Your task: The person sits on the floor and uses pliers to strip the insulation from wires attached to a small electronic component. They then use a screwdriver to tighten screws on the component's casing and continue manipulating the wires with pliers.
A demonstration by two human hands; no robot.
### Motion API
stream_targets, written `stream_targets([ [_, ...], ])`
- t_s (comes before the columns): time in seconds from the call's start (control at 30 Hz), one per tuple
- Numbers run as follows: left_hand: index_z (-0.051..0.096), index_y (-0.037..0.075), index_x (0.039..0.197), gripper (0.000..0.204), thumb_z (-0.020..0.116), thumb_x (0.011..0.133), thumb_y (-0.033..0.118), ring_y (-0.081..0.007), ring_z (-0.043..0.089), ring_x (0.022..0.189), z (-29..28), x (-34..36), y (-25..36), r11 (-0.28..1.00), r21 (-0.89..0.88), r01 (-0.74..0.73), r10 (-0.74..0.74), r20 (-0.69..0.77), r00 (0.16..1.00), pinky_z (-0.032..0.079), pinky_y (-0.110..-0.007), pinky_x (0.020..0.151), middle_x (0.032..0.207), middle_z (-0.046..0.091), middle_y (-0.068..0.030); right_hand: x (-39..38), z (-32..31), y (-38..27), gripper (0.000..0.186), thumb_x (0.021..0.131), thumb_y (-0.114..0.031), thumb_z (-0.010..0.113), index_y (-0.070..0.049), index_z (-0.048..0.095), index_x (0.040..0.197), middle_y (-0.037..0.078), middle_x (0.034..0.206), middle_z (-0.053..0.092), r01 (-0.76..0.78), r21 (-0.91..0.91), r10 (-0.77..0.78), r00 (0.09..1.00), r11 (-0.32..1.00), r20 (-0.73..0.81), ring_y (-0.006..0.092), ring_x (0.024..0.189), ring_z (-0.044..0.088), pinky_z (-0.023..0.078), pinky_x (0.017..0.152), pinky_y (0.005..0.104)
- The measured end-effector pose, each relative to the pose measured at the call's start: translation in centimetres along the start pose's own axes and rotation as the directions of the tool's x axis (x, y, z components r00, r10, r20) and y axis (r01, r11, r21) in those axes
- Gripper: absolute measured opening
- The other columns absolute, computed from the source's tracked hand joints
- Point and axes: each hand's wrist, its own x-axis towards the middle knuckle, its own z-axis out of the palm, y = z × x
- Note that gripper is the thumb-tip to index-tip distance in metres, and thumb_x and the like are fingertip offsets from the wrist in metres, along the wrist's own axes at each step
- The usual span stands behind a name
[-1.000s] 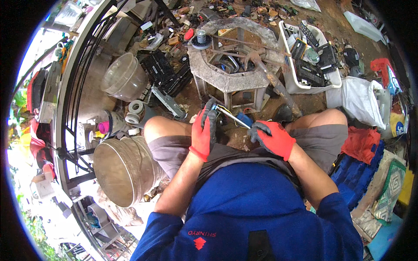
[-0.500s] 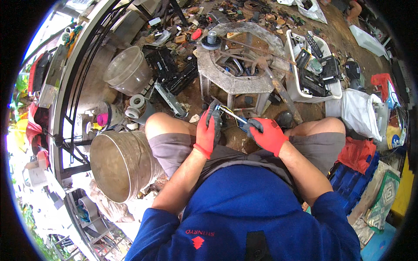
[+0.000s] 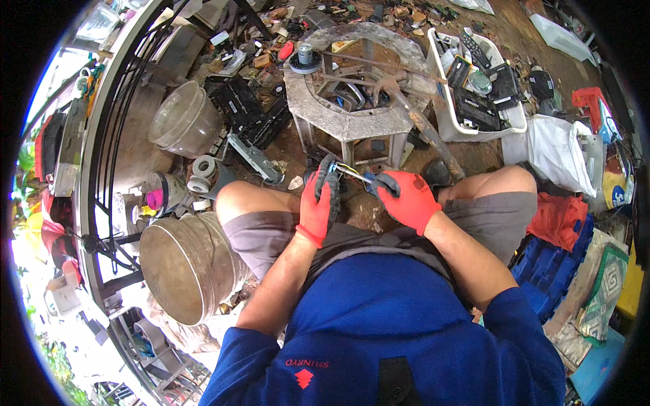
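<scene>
Fingers of the left hand (image 3: 317,206) are curling around a small dark part (image 3: 332,193), while the right hand (image 3: 404,199) is pinching a thin metal tool (image 3: 353,173) against it, between the knees, before a concrete stool (image 3: 349,125).

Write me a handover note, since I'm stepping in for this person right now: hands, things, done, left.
Left hand: red glove, closed on a small dark part above the knees.
Right hand: red glove, gripping a thin tool whose tip meets that part.
Around: octagonal stand ahead, white bin of dark parts to the right, metal bucket at left.
Done: part is in hand.
Left: work on it is unfinished; its details are too small to read.
</scene>
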Motion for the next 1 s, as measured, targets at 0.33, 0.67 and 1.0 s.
stream_targets([
  [0.33, 0.052, -0.003, 0.14, 0.043, 0.053, 0.102, 0.016, -0.0259, 0.054, 0.125, 0.4, -0.2, 1.5, 0.992, -0.119, 0.048, -0.044, 0.033, 0.998, 0.037, -0.036, 0.11, 0.135, 0.06, -0.017, -0.1, 0.9, -0.3, 0.027, 0.085, -0.022, 0.071, -0.008, 0.068, 0.108, 0.015, 0.102, 0.07, 0.062, -0.054, -0.067, 0.993, 0.997, -0.095, 0.0383, 0.096, 0.067, 0.054, 0.083, 0.0445],
  [0.67, 0.05, -0.003, 0.143, 0.045, 0.052, 0.1, 0.009, -0.0218, 0.053, 0.127, 0.4, -0.3, 2.4, 0.999, 0.035, -0.003, -0.001, 0.09, 0.996, 0.038, -0.034, 0.11, 0.137, 0.059, -0.0146, 0.4, 0.7, 0.2, 0.038, 0.079, -0.012, 0.075, -0.003, 0.065, 0.114, 0.017, 0.109, 0.068, 0.018, -0.02, -0.02, 0.996, 1.0, -0.089, 0.036, 0.099, 0.067, 0.053, 0.085, 0.0416],
  [1.0, 0.044, 0.002, 0.148, 0.046, 0.052, 0.105, 0.019, -0.0068, 0.057, 0.087, 0.9, 0.0, 2.2, 0.936, -0.316, 0.157, -0.118, 0.141, 0.983, 0.049, -0.023, 0.075, 0.118, 0.061, -0.0033, 0.0, 1.0, 0.3, 0.053, 0.075, -0.016, 0.079, 0.001, 0.063, 0.122, 0.02, 0.119, 0.065, -0.007, -0.071, 0.0, 0.995, 0.997, -0.099, 0.0363, 0.108, 0.065, 0.052, 0.094, 0.0409],
])
